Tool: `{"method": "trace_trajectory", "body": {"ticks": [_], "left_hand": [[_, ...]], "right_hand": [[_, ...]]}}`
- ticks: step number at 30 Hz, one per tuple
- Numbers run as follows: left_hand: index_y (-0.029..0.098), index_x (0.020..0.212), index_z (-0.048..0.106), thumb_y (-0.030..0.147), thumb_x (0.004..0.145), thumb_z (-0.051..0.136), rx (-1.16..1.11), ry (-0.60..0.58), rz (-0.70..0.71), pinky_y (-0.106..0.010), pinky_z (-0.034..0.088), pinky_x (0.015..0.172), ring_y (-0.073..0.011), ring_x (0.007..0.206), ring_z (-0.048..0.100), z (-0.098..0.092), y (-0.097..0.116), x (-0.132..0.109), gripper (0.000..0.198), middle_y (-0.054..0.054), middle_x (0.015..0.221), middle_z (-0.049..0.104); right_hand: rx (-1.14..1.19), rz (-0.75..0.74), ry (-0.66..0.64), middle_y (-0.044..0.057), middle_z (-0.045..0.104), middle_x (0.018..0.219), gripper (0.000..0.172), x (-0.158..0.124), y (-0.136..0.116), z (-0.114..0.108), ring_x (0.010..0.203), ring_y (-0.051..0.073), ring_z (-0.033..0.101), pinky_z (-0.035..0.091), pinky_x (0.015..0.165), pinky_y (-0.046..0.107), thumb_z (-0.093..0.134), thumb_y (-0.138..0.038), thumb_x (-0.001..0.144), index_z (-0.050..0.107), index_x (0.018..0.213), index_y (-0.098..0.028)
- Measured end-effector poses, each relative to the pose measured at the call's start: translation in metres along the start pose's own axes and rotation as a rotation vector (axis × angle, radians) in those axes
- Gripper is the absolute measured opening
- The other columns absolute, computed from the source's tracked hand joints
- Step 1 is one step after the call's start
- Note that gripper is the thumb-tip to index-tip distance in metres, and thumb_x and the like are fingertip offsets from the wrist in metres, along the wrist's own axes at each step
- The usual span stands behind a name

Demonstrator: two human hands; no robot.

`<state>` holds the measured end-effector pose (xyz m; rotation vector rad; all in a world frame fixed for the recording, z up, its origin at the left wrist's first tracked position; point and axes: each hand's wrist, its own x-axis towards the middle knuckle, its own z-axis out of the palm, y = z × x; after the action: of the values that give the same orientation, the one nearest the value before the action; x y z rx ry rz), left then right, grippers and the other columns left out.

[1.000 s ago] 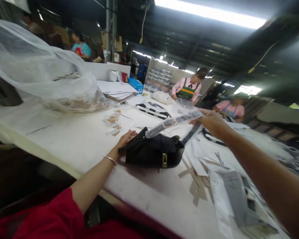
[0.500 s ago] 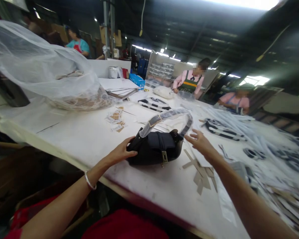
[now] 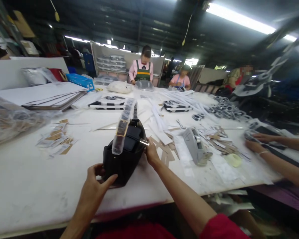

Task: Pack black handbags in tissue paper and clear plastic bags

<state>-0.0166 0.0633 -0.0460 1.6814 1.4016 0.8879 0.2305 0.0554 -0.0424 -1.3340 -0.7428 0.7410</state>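
A black handbag (image 3: 121, 167) stands on the white table in front of me, turned so that one narrow end faces me. Its raised strap (image 3: 127, 114) is wrapped in clear plastic, with a gold-coloured buckle showing through. On its right side a metal clasp (image 3: 144, 142) sticks out. My left hand (image 3: 98, 184) grips the near end at the lower left, thumb against the leather and fingers round the corner. My right hand (image 3: 151, 153) holds the bag's right side just behind the clasp; its fingertips are partly hidden by the bag.
Paper tags (image 3: 57, 139) lie to the left, near a plastic-covered bundle (image 3: 17, 119). A grey tape dispenser (image 3: 194, 146) and cardboard strips (image 3: 166, 152) are on the right. A co-worker's hands (image 3: 257, 142) handle a wrapped item at far right. Other people work across the table.
The handbag has swung from lying broadside to pointing its end at me. My right hand, apart from it before, has come onto its side. My view has turned right.
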Motion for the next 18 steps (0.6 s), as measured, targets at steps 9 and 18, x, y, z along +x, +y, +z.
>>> {"method": "trace_trajectory", "body": {"ticks": [9,18], "left_hand": [[0.023,0.102,0.044,0.074,0.057,0.067,0.131,0.008,-0.012,-0.045,0.055,0.072,-0.0317,0.08,0.067,0.041,0.026,-0.004,0.071,-0.006,0.085,0.063],[0.023,0.09,0.05,0.078,0.056,0.064,0.047,-0.033,0.007,-0.04,0.056,0.068,-0.0281,0.072,0.068,0.037,0.008,-0.008,0.065,-0.004,0.086,0.065]], "right_hand": [[0.008,0.141,-0.123,0.004,0.072,0.095,0.041,-0.022,0.007,-0.042,0.085,0.021,0.069,0.057,0.074,0.035,0.06,-0.045,0.085,0.065,0.118,-0.022],[-0.793,-0.3,0.07,0.007,0.074,0.101,0.023,-0.079,-0.007,-0.164,0.096,0.024,0.068,0.053,0.09,0.04,0.054,-0.033,0.092,0.073,0.099,-0.023]]}}
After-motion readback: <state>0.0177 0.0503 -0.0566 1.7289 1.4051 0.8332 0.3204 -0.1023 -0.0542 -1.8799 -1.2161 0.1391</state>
